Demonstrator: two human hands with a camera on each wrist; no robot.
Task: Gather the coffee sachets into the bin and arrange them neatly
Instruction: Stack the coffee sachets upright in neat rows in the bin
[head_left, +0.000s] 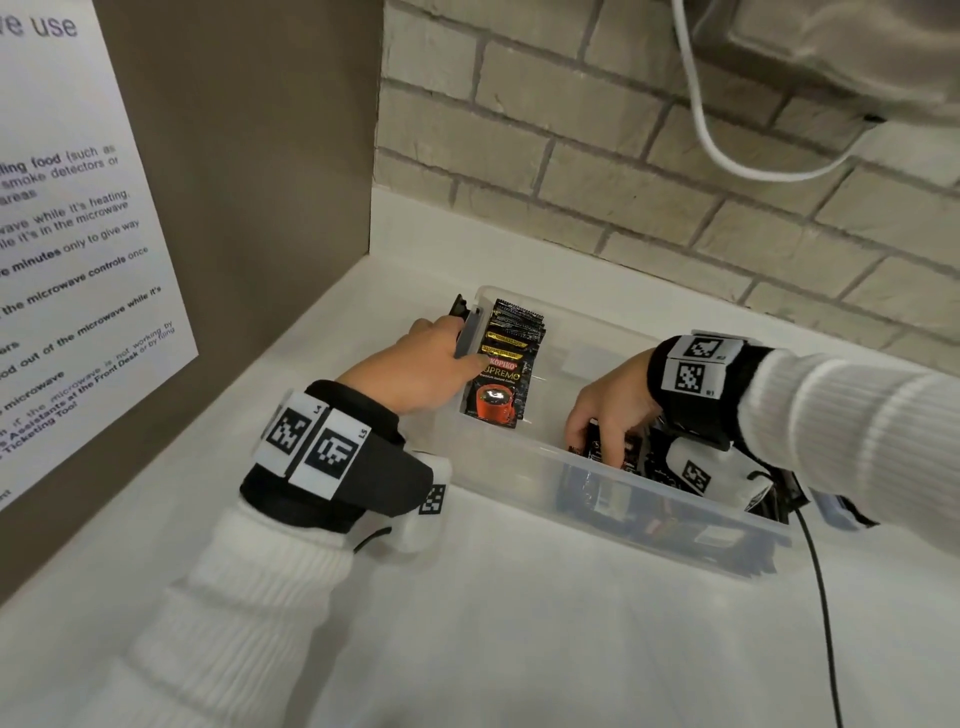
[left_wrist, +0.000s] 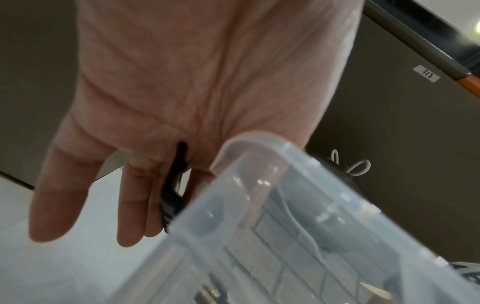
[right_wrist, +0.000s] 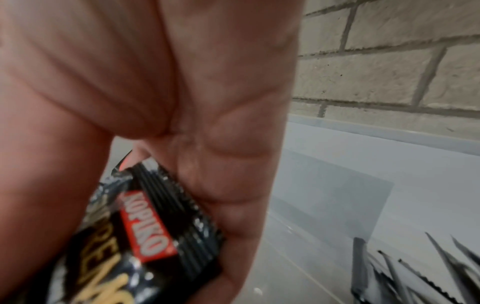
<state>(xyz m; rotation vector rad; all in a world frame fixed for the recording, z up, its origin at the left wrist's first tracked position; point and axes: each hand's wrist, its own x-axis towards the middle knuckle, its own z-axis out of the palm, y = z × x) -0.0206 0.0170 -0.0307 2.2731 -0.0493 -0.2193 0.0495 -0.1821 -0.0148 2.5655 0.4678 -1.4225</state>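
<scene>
A clear plastic bin (head_left: 519, 453) stands on the white counter. A neat stack of black Kopiko coffee sachets (head_left: 506, 374) leans against its left end. My left hand (head_left: 441, 358) holds that end, thumb on the stack's front sachet, fingers (left_wrist: 130, 205) outside the wall (left_wrist: 259, 148) by a black latch (left_wrist: 172, 197). My right hand (head_left: 602, 431) reaches into the bin near its front wall and grips a sachet (right_wrist: 145, 236) between thumb and fingers. More sachets (head_left: 623, 499) lie loose in the bin's right part, mostly under my right wrist; their serrated edges (right_wrist: 415, 277) show in the right wrist view.
A brick wall (head_left: 675, 218) runs behind the bin, with a white cable (head_left: 727, 140) hanging in a loop. A brown side panel with a printed notice (head_left: 78, 234) closes the left. A black cable (head_left: 826, 597) crosses the counter (head_left: 519, 623) at the right.
</scene>
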